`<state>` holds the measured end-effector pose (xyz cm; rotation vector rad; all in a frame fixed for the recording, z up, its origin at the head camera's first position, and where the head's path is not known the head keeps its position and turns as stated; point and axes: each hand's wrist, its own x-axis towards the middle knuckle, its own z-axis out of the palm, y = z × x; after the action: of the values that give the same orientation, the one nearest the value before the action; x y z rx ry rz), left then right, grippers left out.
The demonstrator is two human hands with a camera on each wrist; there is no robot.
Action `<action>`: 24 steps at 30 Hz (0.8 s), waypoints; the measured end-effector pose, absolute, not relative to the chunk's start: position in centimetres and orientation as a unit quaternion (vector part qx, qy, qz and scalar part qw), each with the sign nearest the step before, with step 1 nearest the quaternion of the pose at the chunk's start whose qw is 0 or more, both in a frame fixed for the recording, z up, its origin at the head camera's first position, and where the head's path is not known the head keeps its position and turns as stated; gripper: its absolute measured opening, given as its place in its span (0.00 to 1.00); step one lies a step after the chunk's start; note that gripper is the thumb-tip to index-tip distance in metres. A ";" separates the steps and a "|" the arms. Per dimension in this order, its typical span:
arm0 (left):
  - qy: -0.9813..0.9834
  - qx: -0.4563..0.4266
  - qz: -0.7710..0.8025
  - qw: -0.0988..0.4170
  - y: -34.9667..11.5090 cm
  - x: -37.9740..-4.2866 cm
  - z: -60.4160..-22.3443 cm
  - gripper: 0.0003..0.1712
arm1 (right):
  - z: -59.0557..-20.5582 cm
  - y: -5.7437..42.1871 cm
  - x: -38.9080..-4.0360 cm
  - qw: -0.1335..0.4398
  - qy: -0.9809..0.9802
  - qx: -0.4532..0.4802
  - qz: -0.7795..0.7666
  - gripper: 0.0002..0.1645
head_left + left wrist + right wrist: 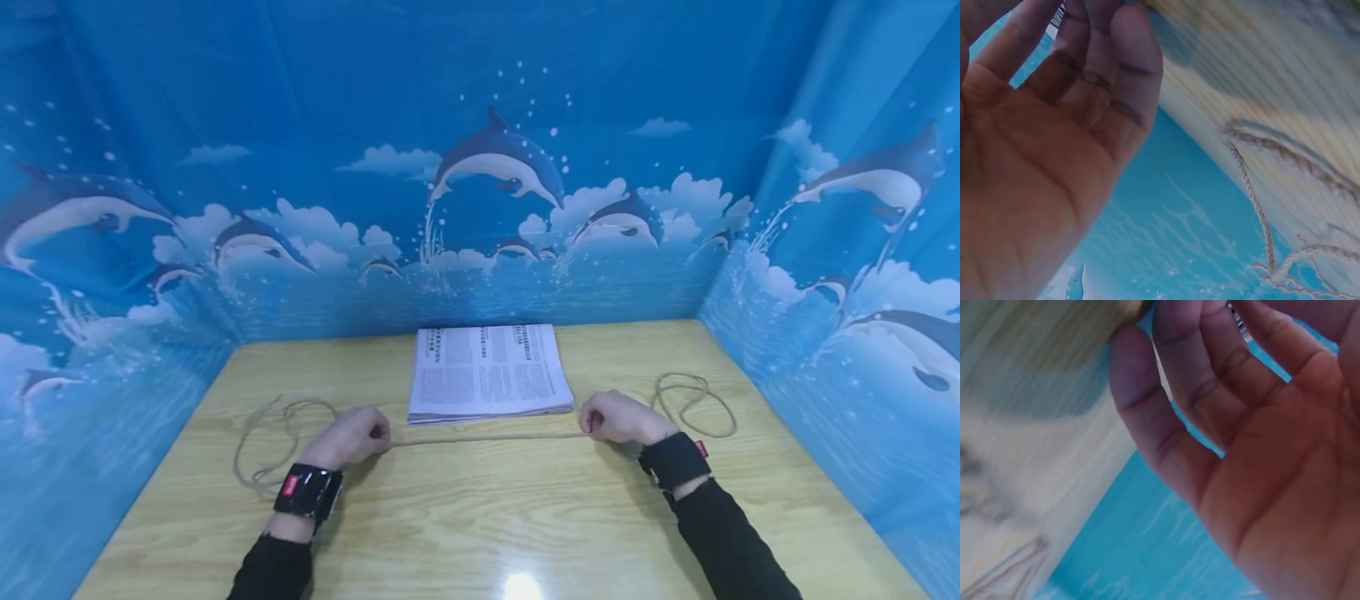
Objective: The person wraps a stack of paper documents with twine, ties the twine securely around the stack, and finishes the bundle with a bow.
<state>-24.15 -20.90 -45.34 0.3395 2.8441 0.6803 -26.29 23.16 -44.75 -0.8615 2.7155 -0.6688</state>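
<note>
A thin beige rope point(487, 437) runs nearly straight across the wooden table between two hands. The left hand point(352, 437) pinches it at the left, and the right hand point(617, 417) pinches it at the right. Beyond each hand the slack lies in loose loops on the table; the left loops point(1250, 194) also show in the left wrist view. Just behind the taut stretch lies a stack of folded newspapers point(489, 371). In the right wrist view the fingers point(1147, 406) curl inward, their tips at the frame's top, where the pinched rope is hidden.
The wooden table point(465, 525) is bounded at the back and sides by a blue curtain point(337, 108) printed with dolphins and clouds. Dark bands point(309, 492) wrap both wrists, below black sleeves. A bright light reflection shows at the table's front.
</note>
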 end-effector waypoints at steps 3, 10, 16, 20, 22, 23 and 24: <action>0.962 0.116 0.227 0.099 -20.8 -24.2 -45.4 0.10 | -44.8 24.1 -26.6 0.112 0.923 -0.280 -0.239 0.12; 0.958 0.139 0.229 0.098 -20.7 -24.1 -45.4 0.09 | -44.6 24.4 -26.6 0.107 0.926 -0.277 -0.233 0.13; 0.950 0.144 0.259 0.102 -20.8 -24.3 -45.0 0.04 | -42.7 23.4 -26.1 0.059 0.934 -0.259 -0.237 0.09; 0.949 0.136 0.266 0.096 -20.9 -24.6 -45.0 0.07 | -40.6 21.9 -25.2 0.018 0.936 -0.232 -0.263 0.10; 0.951 0.132 0.265 0.090 -20.7 -24.7 -45.2 0.09 | -40.0 21.0 -25.0 0.012 0.932 -0.228 -0.283 0.11; 0.953 0.135 0.260 0.084 -20.6 -24.8 -45.3 0.10 | -39.9 20.6 -25.0 0.015 0.931 -0.226 -0.287 0.12; 0.955 0.140 0.250 0.075 -20.5 -24.8 -45.4 0.09 | -39.8 20.2 -25.2 0.023 0.931 -0.222 -0.290 0.14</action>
<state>-24.81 -20.51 -45.42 0.4188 2.8664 0.7499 -25.16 20.19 -39.79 -0.6865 2.8817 -0.8981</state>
